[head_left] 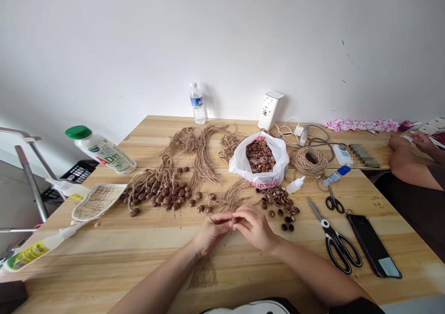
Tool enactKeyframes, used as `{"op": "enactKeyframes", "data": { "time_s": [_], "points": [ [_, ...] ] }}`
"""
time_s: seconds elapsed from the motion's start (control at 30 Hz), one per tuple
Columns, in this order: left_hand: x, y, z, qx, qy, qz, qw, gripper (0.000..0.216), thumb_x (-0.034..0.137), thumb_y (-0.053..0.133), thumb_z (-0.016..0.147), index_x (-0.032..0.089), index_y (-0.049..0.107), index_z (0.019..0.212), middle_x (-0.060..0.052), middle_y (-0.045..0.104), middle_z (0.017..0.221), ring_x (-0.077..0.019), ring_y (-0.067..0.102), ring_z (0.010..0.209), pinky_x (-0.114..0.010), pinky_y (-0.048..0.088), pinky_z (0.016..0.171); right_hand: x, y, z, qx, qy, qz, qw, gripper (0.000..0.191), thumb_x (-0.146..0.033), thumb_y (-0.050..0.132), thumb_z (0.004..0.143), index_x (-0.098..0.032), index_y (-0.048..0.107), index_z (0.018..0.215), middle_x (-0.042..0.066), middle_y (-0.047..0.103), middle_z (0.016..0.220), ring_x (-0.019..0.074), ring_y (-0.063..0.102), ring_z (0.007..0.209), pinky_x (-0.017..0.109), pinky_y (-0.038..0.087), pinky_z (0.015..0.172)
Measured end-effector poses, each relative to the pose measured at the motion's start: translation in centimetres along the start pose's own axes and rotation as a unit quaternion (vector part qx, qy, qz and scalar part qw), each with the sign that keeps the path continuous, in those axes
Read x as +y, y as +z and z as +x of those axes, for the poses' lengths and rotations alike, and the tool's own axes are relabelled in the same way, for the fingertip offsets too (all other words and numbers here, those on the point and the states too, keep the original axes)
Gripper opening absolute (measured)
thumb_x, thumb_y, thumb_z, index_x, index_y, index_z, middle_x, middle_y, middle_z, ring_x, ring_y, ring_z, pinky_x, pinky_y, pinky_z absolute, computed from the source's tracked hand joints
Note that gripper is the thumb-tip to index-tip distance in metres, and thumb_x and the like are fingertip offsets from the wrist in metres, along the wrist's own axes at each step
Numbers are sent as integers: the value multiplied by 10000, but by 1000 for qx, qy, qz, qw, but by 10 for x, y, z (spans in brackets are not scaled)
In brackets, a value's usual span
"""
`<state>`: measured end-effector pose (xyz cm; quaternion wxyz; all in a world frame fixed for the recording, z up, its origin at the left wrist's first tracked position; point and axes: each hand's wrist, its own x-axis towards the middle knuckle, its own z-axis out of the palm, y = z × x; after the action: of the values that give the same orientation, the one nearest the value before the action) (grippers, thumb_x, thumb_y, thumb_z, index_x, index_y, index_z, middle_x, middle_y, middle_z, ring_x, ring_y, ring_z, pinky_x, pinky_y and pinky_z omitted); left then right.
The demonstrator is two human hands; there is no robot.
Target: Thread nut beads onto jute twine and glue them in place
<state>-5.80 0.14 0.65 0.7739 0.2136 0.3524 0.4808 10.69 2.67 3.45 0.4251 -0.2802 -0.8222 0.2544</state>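
Observation:
Over the front middle of the table, my left hand and my right hand meet, both closed with fingertips pinching one small brown nutshell. Just beyond my fingers lies a bundle of twine strands. To the right of my right hand are loose nutshells, some showing dark hollow insides. A white plastic bag behind them holds many more half shells. Left of my hands, a pile of brown nuts on twine loops spreads out. Cut twine lies farther back.
Big scissors, small scissors and a phone lie at right. A small glue bottle and twine ball are near the bag. Left are a woven tray and glue bottle. Another person's arm rests far right.

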Motion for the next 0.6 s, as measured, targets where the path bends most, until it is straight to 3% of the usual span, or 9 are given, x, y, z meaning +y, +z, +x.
{"op": "enactKeyframes", "data": {
  "time_s": [0.43, 0.6],
  "points": [
    [6, 2, -4, -34, 17, -1, 999, 252, 191, 776, 599, 133, 745, 842, -91, 727, 858, -202, 629, 839, -340, 438, 853, -1, 0, -1, -20, -2, -23, 1000, 244, -121, 607, 795, -200, 580, 1025, 78, 630, 911, 205, 576, 877, 365, 507, 771],
    [3, 2, -2, -21, 46, 67, 996, 224, 194, 773, 621, 136, 725, 831, -71, 717, 821, -181, 623, 786, -318, 450, 798, -4, 3, 0, -35, -2, -42, 998, 273, -83, 542, 816, -205, 579, 1057, 74, 628, 918, 199, 572, 883, 364, 499, 784]
  ]
}}
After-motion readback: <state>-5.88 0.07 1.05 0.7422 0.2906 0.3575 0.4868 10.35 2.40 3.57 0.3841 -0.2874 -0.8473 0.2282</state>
